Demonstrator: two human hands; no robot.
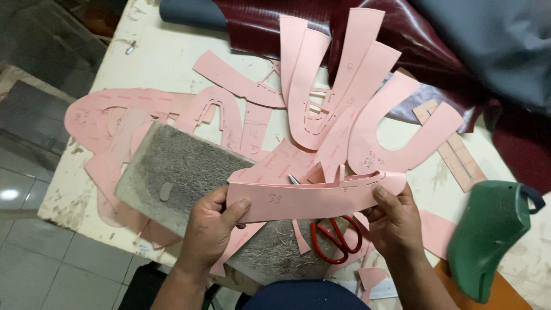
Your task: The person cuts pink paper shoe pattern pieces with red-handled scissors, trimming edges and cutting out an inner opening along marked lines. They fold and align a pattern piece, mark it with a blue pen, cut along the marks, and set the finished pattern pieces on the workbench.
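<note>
Left hand [209, 227] pinches the long pink card pattern strip [313, 195] at its left end, thumb on top | right hand [393, 215] pinches its right end | strip held above the grey cutting slab [178, 166], red-handled scissors [336, 235] just below | likely light, thin, bendable, easily creased: best gripped at both ends.

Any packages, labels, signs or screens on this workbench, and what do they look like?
No packages, signs or screens.
Pink pattern piece, held at both ends by the left hand and right hand: long, narrow, with small handwritten marks.
Pink U-shaped pattern piece, behind it on the table: also bears handwritten marks.
</note>
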